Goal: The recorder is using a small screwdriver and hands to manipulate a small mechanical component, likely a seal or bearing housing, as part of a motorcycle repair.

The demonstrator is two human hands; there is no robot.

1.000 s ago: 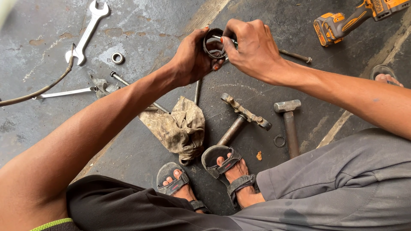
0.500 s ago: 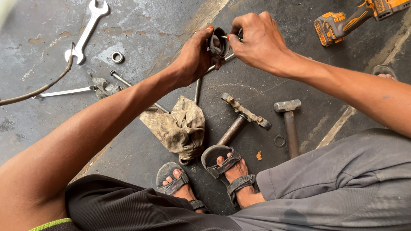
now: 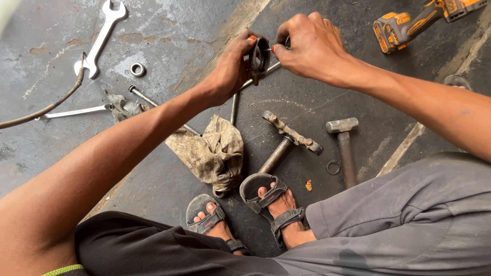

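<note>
On the stained concrete floor [image 3: 169, 41], upper centre, the left hand [image 3: 232, 69] pinches a dark metal ring [image 3: 259, 54]; the right hand [image 3: 307, 46] has fingers closed at its far side.

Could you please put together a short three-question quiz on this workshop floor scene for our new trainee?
1. True or false: both hands grip the dark round metal part.
2. Which tool lies nearest the small metal ring on the floor: a) hammer b) open-ended spanner c) cordless drill?
3. What lies crumpled just beyond the sandalled feet?

Key:
1. True: the left hand and right hand both hold it above the floor.
2. a
3. A dirty rag.
</note>
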